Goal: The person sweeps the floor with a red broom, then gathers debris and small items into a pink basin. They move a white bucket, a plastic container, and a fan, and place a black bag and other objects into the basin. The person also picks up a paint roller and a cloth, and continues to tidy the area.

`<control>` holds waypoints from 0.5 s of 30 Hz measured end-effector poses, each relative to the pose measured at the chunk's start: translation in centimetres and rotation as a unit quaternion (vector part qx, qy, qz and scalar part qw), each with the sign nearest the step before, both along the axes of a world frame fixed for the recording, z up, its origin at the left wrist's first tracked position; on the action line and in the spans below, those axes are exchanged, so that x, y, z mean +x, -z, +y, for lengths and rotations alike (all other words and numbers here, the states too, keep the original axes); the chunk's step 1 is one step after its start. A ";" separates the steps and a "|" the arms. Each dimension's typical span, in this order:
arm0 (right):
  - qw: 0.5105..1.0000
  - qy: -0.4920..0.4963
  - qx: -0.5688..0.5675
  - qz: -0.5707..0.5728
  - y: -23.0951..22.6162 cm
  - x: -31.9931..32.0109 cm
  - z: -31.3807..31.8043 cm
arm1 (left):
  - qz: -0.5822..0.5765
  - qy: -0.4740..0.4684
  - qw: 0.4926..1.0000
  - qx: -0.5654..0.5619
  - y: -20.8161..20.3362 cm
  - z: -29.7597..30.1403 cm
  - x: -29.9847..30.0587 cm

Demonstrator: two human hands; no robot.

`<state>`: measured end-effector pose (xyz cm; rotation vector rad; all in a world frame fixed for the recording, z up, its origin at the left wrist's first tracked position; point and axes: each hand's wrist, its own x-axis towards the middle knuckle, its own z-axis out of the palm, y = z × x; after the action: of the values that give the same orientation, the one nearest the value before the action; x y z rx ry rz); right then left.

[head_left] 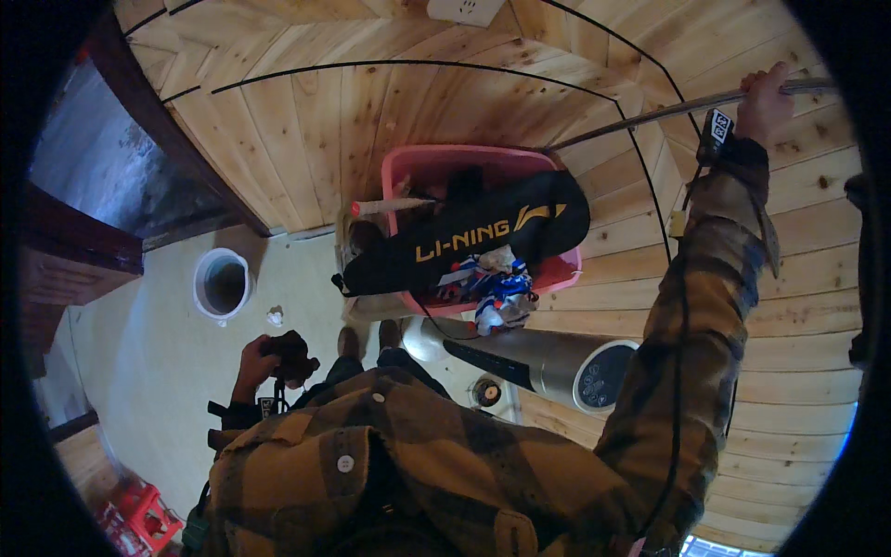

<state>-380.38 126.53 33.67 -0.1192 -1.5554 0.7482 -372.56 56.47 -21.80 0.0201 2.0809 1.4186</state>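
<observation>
My left hand (251,368), low on the left beside my body, is closed around a crumpled dark cloth (290,356). Stretched up to the far right, my right hand (767,100) has its fingers wrapped round a long thin pole (640,121). The pole slants along the wooden wall, its lower end at the back edge of a pink plastic basket (397,165). Across the basket lies a black racket bag (385,265) with yellow lettering. Beside it are a white-wrapped racket handle (394,205) and a bundle of blue, white and red cloth (501,290).
A tall silver cylindrical appliance (557,362) with a round dark panel stands right of my feet. A white bucket (243,278) and a crumpled scrap (275,316) are on the floor at left. A red plastic stool (148,520) is at lower left, a doorway (102,148) at upper left.
</observation>
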 end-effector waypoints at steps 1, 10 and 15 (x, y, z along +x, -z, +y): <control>1.000 -0.005 -0.015 -0.002 0.4 -0.9 1.1 | 0.007 -0.006 1.000 -0.001 -0.3 0.5 -0.2; 0.962 0.177 0.069 -0.196 3.5 -6.1 18.0 | -0.033 -0.011 0.994 -0.100 -2.5 4.0 0.6; 0.692 0.484 0.381 -0.377 7.6 -8.1 27.9 | -0.034 -0.067 0.995 -0.059 -4.2 6.3 1.3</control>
<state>-388.43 154.39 26.06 -0.6264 -2.0980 -0.9398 -371.30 62.80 -17.56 -0.2173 2.1406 1.3508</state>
